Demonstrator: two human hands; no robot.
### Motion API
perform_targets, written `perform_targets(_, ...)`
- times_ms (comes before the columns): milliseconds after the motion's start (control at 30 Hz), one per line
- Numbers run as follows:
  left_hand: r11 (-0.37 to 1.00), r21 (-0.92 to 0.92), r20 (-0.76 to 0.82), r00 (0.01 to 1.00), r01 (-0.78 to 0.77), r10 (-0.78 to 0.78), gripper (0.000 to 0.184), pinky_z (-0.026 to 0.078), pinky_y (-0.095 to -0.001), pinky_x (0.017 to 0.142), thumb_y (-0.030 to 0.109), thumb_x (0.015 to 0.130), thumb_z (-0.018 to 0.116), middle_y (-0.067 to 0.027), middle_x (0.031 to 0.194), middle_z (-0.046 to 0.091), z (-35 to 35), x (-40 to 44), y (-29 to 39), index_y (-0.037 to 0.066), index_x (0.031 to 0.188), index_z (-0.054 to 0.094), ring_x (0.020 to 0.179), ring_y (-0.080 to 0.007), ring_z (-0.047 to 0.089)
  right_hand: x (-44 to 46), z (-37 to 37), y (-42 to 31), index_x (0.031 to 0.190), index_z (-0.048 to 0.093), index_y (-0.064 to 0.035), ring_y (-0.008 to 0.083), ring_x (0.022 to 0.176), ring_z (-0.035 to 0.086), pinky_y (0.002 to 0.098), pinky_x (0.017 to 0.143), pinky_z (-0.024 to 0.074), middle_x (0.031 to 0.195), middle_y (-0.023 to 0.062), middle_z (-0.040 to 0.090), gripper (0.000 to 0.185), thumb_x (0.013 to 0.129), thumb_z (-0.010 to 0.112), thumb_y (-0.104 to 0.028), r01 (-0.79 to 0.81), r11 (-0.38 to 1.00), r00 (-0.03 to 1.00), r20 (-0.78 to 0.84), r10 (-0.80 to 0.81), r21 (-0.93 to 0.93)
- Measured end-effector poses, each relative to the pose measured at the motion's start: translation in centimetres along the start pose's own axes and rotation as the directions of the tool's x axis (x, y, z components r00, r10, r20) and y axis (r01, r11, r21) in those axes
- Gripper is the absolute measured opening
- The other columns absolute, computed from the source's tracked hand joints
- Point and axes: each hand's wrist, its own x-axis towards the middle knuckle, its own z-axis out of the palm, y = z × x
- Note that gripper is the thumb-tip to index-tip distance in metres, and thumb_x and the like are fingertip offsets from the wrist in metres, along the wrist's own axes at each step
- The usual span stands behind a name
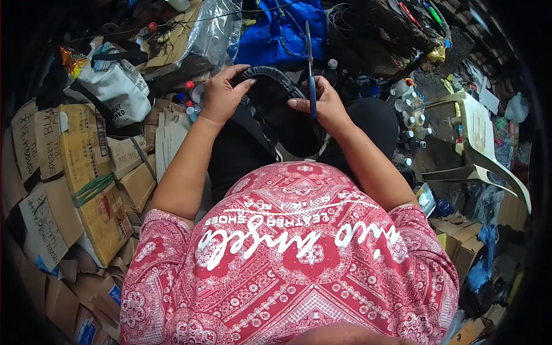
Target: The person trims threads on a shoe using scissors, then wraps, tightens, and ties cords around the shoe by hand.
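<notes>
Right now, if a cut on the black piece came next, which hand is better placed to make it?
Probably the right hand: it holds the scissors, close beside the black piece. The left hand shows no tool and pinches the piece's gathered edge.

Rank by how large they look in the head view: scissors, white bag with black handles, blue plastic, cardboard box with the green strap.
1. Cardboard box, largest
2. White bag and blue plastic: too alike to rank, as the picture's edge cuts off the blue plastic
3. Scissors, long but thin, smallest
</notes>
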Motion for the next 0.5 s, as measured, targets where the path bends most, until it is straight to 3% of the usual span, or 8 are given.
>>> perform_targets(167,1.000,-0.012,-0.010,1.000,-0.020,0.020,0.034,0.050,-0.0245,0.070,0.008,0.073,0.072,-0.0095,0.089,0.069,0.3,-0.1,-0.1,0.004,0.105,0.064,0.076,-0.0132,0.065,0.1,-0.4,0.2,0.106,0.051,0.0002,0.0128,0.083,0.057,0.0257,0.079,0.0460,0.092,0.0059,0.059,0.056,0.064,0.083,-0.016,-0.060,0.998,0.998,-0.013,0.060,0.037)
perform_targets(233,0.999,0.050,0.030,1.000,0.005,-0.006,0.035,0.049,-0.0230,0.075,0.005,0.075,0.070,-0.0077,0.095,0.067,0.2,-0.2,0.6,0.002,0.109,0.062,0.082,-0.0113,0.063,0.8,-0.9,1.6,0.103,0.051,-0.0004,0.0133,0.082,0.058,0.0262,0.078,0.0465,0.089,0.0061,0.059,0.053,0.064,0.082,-0.018,-0.186,0.949,0.983,0.060,0.176,0.255)
perform_targets(300,0.993,0.112,0.071,0.997,0.026,-0.034,0.036,0.048,-0.0215,0.079,0.001,0.077,0.068,-0.0060,0.100,0.065,0.3,-0.2,0.5,-0.001,0.113,0.060,0.088,-0.0094,0.060,1.3,-1.1,2.4,0.100,0.053,-0.0010,0.0140,0.079,0.059,0.0264,0.075,0.0476,0.087,0.0064,0.060,0.047,0.066,0.081,-0.018,-0.239,0.927,0.971,0.066,0.229,0.289)
perform_targets(367,0.999,-0.025,0.054,0.998,0.025,-0.024,0.031,0.048,-0.0222,0.074,0.011,0.079,0.067,-0.0086,0.091,0.068,0.6,0.0,-0.8,0.003,0.109,0.064,0.079,-0.0096,0.062,1.3,-1.3,2.5,0.097,0.055,-0.0016,0.0147,0.077,0.060,0.0267,0.073,0.0487,0.085,0.0068,0.061,0.042,0.067,0.080,-0.018,-0.291,0.901,0.956,0.074,0.282,0.322)
perform_targets(500,0.989,-0.092,0.127,0.986,0.118,-0.106,0.027,0.047,-0.0218,0.074,0.012,0.082,0.064,-0.0063,0.092,0.068,0.7,0.4,-1.8,0.002,0.107,0.064,0.080,-0.0078,0.059,1.2,-1.7,2.3,0.094,0.061,-0.0007,0.0198,0.074,0.065,0.0304,0.069,0.0535,0.084,0.0106,0.065,0.031,0.073,0.074,-0.018,-0.496,0.755,0.868,0.204,0.454,0.429)
